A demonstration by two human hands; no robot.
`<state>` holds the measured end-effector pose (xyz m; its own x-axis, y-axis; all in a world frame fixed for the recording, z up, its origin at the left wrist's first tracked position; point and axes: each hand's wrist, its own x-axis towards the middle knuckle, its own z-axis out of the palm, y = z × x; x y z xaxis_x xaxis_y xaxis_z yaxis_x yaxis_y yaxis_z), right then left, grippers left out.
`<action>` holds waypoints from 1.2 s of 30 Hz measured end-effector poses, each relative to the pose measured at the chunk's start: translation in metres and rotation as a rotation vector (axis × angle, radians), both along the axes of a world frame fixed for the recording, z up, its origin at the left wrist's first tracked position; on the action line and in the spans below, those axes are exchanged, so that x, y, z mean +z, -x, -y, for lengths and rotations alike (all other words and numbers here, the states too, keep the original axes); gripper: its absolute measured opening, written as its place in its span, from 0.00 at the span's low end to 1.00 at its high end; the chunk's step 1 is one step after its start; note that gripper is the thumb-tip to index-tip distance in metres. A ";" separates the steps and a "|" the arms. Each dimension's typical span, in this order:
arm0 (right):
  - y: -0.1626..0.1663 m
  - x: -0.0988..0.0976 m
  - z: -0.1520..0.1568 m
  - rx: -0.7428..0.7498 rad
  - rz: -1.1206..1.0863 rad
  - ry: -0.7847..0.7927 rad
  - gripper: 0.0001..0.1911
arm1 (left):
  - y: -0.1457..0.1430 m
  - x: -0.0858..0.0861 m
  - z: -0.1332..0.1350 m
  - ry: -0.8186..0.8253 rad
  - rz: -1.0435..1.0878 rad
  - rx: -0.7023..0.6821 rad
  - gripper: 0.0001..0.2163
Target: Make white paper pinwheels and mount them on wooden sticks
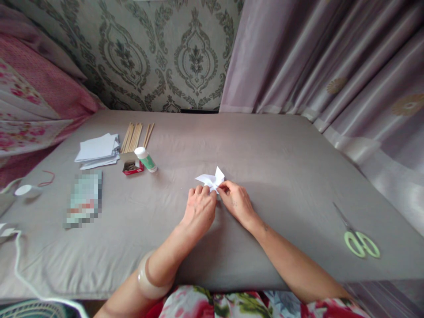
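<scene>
A white paper pinwheel (212,180) is at the middle of the cloth-covered surface, two of its pointed blades showing beyond my fingers. My left hand (201,204) is closed on its near left side, knuckles up, hiding part of the paper. From the right, my right hand (236,201) pinches near the pinwheel's centre with thumb and forefinger. Whether a small pin sits in that pinch is too small to tell. The two hands nearly touch each other over the paper.
Left of the hands stand a glue bottle (145,160) and a small red box of metal bits (133,167). Behind them lie wooden sticks (132,138) and stacked paper (97,151). A blurred packet (84,198) is nearer. Green-handled scissors (359,240) lie at right; a white cable (23,276) runs at left.
</scene>
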<state>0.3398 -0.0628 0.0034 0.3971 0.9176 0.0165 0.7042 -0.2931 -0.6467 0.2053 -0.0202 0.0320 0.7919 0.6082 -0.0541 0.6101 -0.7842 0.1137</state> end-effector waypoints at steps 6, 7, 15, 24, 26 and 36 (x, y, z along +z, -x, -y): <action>0.001 0.001 -0.001 0.003 -0.008 0.002 0.08 | -0.001 0.001 0.000 -0.001 -0.008 0.011 0.12; 0.001 0.001 -0.001 0.008 -0.007 -0.001 0.08 | -0.001 0.001 0.000 0.002 -0.013 0.013 0.12; 0.000 -0.006 -0.001 0.050 0.057 -0.039 0.09 | -0.001 0.002 0.001 -0.009 -0.021 0.009 0.13; 0.002 0.002 0.001 0.107 0.108 0.013 0.13 | -0.001 0.003 0.002 -0.009 -0.031 0.007 0.13; 0.002 0.004 0.001 0.111 0.122 0.024 0.13 | -0.002 0.003 0.002 -0.007 -0.031 0.007 0.13; 0.006 0.013 0.005 0.163 0.196 0.092 0.15 | -0.002 0.003 0.002 -0.011 -0.017 0.000 0.13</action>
